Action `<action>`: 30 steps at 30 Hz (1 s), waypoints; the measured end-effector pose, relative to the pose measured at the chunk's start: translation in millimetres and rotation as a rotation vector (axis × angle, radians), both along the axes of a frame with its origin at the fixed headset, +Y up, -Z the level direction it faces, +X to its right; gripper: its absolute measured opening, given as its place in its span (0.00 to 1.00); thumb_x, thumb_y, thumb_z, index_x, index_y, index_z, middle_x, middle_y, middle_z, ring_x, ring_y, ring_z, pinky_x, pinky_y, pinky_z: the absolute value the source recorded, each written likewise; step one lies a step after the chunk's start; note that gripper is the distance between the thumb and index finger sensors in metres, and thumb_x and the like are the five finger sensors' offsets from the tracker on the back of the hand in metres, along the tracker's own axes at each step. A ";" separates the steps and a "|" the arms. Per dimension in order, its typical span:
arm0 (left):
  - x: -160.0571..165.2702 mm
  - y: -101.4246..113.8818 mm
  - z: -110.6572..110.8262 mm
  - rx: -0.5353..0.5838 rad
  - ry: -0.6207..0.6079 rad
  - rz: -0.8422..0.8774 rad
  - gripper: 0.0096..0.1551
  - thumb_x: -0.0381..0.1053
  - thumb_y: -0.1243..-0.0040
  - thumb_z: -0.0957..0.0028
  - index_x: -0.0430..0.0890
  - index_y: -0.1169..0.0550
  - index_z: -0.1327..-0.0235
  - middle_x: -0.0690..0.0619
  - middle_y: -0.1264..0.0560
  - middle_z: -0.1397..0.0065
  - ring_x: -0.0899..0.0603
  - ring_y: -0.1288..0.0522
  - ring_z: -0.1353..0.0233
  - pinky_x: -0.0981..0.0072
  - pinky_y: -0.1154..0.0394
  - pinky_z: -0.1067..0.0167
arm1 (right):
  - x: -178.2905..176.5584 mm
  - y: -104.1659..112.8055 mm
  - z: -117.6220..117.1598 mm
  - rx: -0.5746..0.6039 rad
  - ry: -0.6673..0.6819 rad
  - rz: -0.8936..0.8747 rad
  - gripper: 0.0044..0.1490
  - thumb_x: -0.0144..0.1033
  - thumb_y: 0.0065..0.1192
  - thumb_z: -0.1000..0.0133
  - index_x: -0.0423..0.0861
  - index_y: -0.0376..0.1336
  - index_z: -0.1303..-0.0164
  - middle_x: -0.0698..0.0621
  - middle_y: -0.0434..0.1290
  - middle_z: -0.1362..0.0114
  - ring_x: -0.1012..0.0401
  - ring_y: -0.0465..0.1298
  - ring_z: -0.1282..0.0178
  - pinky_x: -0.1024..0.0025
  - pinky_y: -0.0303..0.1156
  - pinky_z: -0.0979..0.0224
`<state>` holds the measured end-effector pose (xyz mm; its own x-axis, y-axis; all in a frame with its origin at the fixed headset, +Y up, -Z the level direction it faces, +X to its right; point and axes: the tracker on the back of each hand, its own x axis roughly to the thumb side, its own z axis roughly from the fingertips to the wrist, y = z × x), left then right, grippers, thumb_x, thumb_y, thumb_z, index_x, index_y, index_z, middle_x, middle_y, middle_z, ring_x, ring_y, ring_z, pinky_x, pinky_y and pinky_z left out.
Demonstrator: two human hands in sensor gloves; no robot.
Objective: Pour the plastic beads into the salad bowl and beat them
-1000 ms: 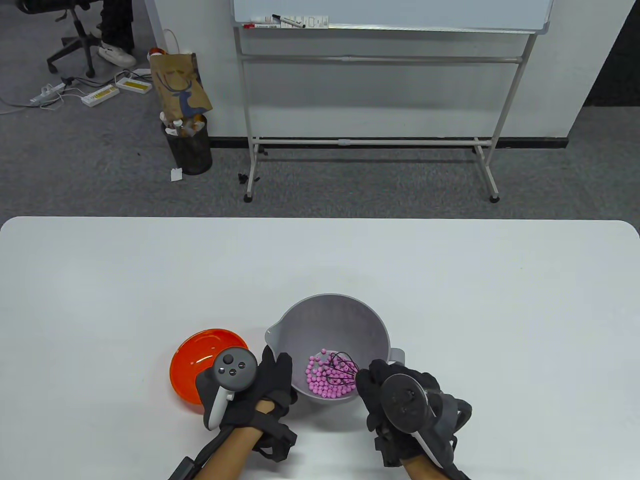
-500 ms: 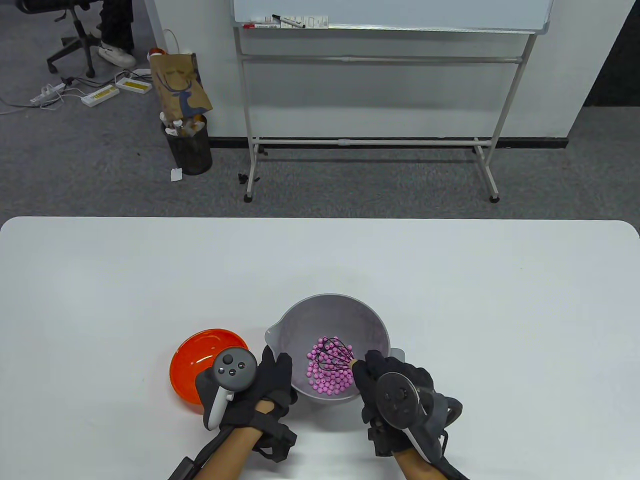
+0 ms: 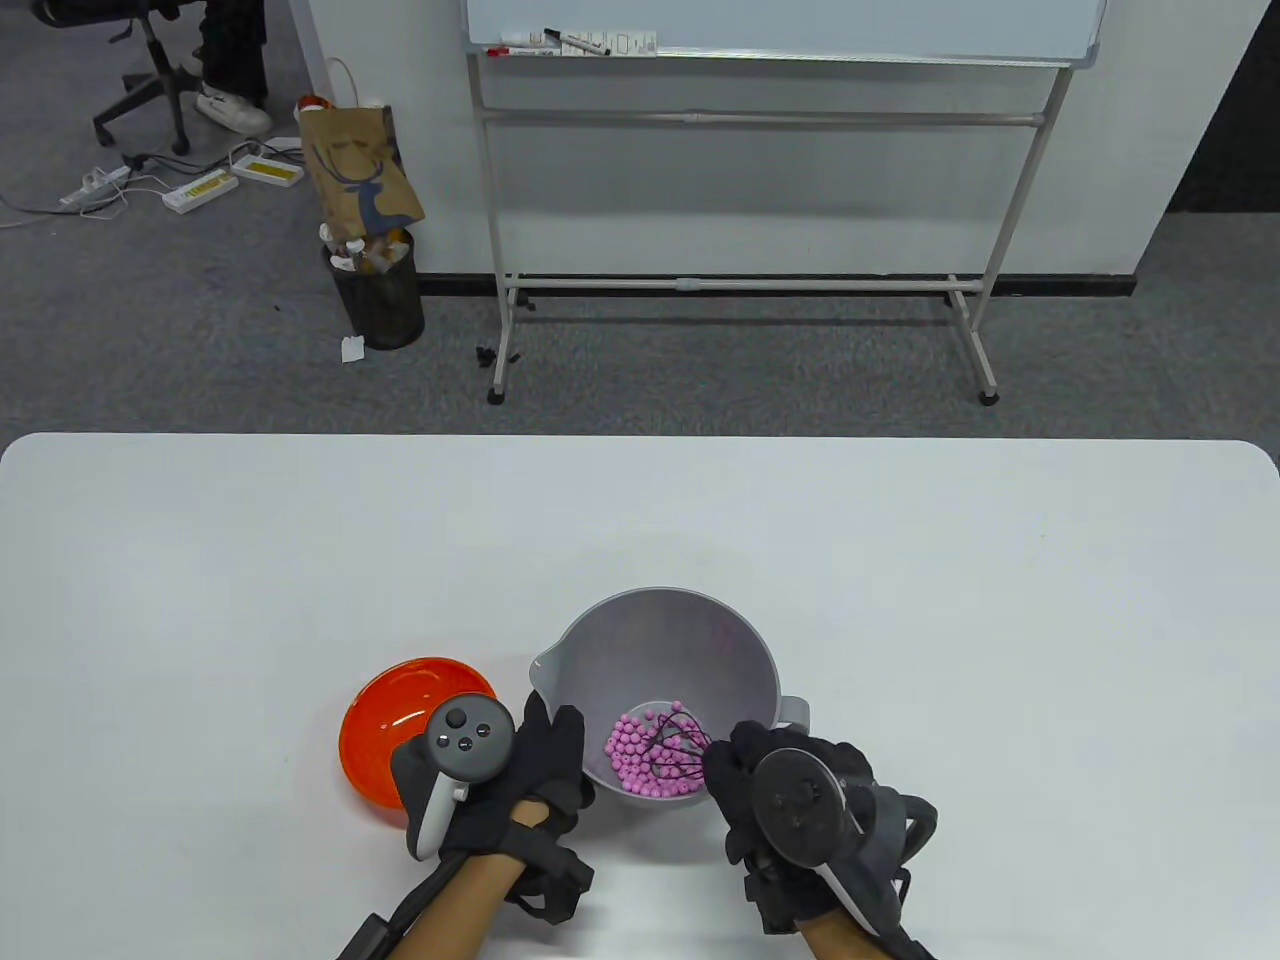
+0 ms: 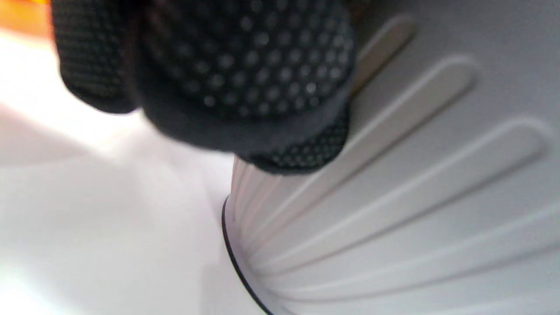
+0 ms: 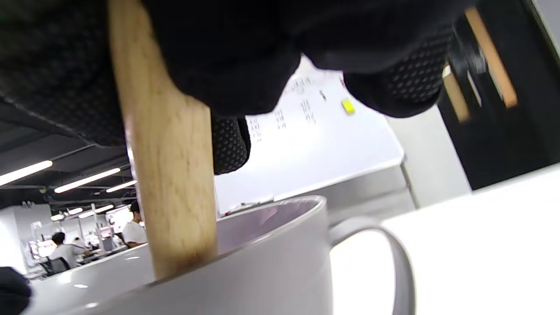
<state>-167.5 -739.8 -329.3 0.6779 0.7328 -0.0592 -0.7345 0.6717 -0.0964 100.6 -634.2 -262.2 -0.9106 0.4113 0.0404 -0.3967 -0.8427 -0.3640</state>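
Note:
A grey salad bowl (image 3: 690, 630) with a spout and a side handle stands near the table's front edge. Pink plastic beads (image 3: 640, 762) lie at its bottom. A black wire whisk (image 3: 676, 742) with a wooden handle (image 5: 168, 175) dips among them. My right hand (image 3: 775, 800) grips that handle over the bowl's near right rim (image 5: 262, 258). My left hand (image 3: 545, 765) lies against the bowl's ribbed outer wall (image 4: 415, 175) on the left, fingers (image 4: 245, 83) straight on it.
An empty orange bowl (image 3: 400, 715) sits just left of my left hand. The white table (image 3: 900, 560) stretches far and to both sides. A whiteboard stand (image 3: 740, 200) and a bin (image 3: 375, 290) stand on the floor beyond.
The whisk swept through the beads, going toward the bowl's middle and then back to the near right. The beads shifted with it. My left hand stayed put.

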 end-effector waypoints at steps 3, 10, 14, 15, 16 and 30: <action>-0.1 0.1 -0.1 -0.001 -0.002 0.000 0.46 0.69 0.65 0.43 0.34 0.37 0.28 0.53 0.10 0.67 0.55 0.14 0.78 0.56 0.16 0.58 | 1.7 -10.5 -5.9 -0.009 -0.002 -0.076 0.27 0.57 0.80 0.57 0.47 0.82 0.60 0.52 0.83 0.78 0.58 0.78 0.83 0.59 0.79 0.47; -0.2 0.0 -0.1 0.001 -0.003 -0.001 0.46 0.69 0.64 0.43 0.34 0.37 0.28 0.53 0.10 0.67 0.55 0.14 0.79 0.55 0.16 0.58 | 1.9 -24.3 -12.8 0.054 -0.055 -0.046 0.28 0.58 0.78 0.55 0.49 0.81 0.57 0.53 0.83 0.75 0.58 0.79 0.81 0.58 0.78 0.45; -0.2 0.0 -0.2 0.000 -0.002 0.000 0.46 0.69 0.64 0.43 0.34 0.37 0.28 0.53 0.10 0.67 0.54 0.14 0.79 0.55 0.16 0.58 | 0.7 -22.7 -11.6 0.090 -0.081 0.030 0.28 0.58 0.78 0.55 0.49 0.81 0.57 0.53 0.83 0.75 0.58 0.79 0.81 0.58 0.78 0.45; -0.2 -0.1 -0.2 0.001 -0.002 0.000 0.46 0.69 0.64 0.43 0.34 0.37 0.28 0.53 0.10 0.67 0.54 0.14 0.79 0.55 0.16 0.58 | 0.3 -21.9 -11.0 0.096 -0.084 0.045 0.28 0.58 0.78 0.56 0.49 0.82 0.57 0.52 0.83 0.74 0.58 0.79 0.81 0.58 0.78 0.44; -0.2 -0.1 -0.2 0.001 -0.002 0.000 0.46 0.69 0.64 0.43 0.34 0.37 0.28 0.53 0.10 0.67 0.55 0.14 0.79 0.55 0.16 0.58 | -0.2 -21.0 -10.0 0.108 -0.093 0.066 0.28 0.58 0.79 0.56 0.49 0.81 0.57 0.52 0.83 0.75 0.58 0.79 0.81 0.58 0.78 0.44; -0.3 0.1 -0.4 0.002 0.000 -0.004 0.46 0.69 0.64 0.43 0.34 0.36 0.28 0.53 0.10 0.67 0.55 0.14 0.79 0.55 0.16 0.58 | -3.7 1.1 2.6 0.075 -0.008 0.098 0.27 0.57 0.81 0.58 0.46 0.83 0.63 0.52 0.82 0.80 0.58 0.78 0.85 0.59 0.79 0.49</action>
